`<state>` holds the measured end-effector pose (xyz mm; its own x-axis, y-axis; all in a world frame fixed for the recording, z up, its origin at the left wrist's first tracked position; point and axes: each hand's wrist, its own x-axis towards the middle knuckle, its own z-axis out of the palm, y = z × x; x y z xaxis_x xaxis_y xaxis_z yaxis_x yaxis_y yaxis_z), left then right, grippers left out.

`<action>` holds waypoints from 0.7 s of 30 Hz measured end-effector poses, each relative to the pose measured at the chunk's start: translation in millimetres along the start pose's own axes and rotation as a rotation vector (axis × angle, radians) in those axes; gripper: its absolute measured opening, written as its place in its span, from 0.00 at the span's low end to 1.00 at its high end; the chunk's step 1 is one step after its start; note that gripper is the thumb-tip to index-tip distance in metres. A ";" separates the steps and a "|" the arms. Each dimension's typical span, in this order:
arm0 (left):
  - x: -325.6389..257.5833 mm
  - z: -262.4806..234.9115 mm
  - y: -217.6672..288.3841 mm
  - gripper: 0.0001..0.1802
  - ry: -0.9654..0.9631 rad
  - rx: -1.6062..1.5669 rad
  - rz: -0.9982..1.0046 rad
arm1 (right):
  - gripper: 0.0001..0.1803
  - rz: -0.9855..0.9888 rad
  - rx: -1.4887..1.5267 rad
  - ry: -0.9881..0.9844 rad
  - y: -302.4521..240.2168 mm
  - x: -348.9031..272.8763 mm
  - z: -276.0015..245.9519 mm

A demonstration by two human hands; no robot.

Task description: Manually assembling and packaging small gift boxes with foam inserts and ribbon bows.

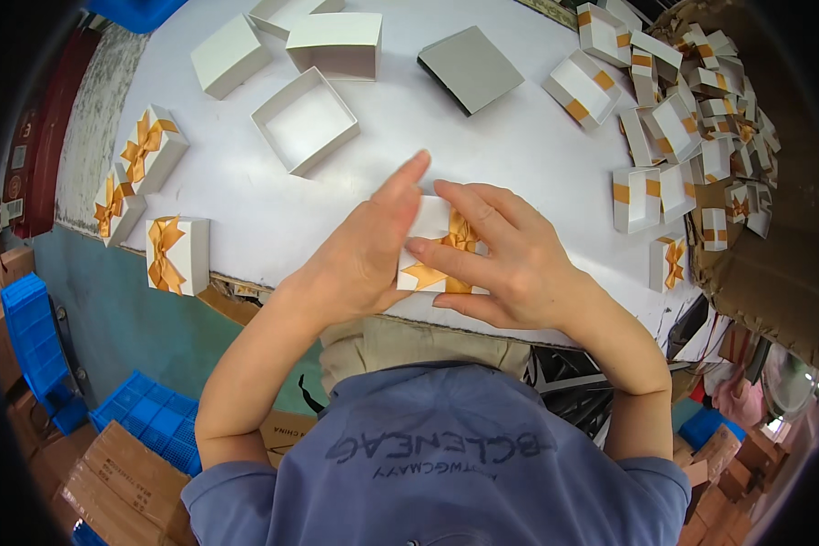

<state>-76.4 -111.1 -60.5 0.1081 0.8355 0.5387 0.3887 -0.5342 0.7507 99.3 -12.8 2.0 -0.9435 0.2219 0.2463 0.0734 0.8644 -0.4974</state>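
A small white gift box [432, 218] with a gold ribbon bow is between my two hands at the table's near edge. My left hand [359, 255] is pressed along the box's left side, its fingers stretched forward and its thumb side partly hidden. My right hand [519, 264] grips the box from the right, with fingers curved over the gold bow [462, 232] and its tails. Ahead to the left stands an open white box part [305, 123], with other plain white boxes [230, 56] behind it. A grey square block [473, 68] lies farther ahead.
Finished-looking boxes with gold bows [177, 255] stand at the table's left edge. Many ribbon-banded lids [637, 200] are heaped at the right, beside a brown cardboard carton [778, 273]. Blue crates [146, 409] and cartons [123, 482] sit on the floor at left.
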 end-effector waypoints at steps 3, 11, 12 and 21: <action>5.7 -6.5 14.6 0.56 -0.233 0.280 -0.133 | 0.33 -0.006 -0.055 -0.029 0.7 -5.8 6.7; 1.5 -30.5 55.4 0.52 -0.376 0.663 -0.399 | 0.34 -0.030 0.059 -0.251 22.3 2.3 -6.4; -3.8 -44.2 66.0 0.51 -0.420 0.805 -0.499 | 0.34 -0.038 0.018 -0.073 39.1 7.8 -14.8; 35.4 -73.2 17.4 0.48 -0.128 0.984 -0.671 | 0.11 -0.058 -0.524 0.289 93.9 55.6 -25.9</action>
<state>-132.8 -100.3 -0.4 -0.3152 0.9466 0.0683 0.9297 0.2936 0.2225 62.1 92.4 -9.5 -0.8298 0.2176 0.5139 0.2429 0.9699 -0.0185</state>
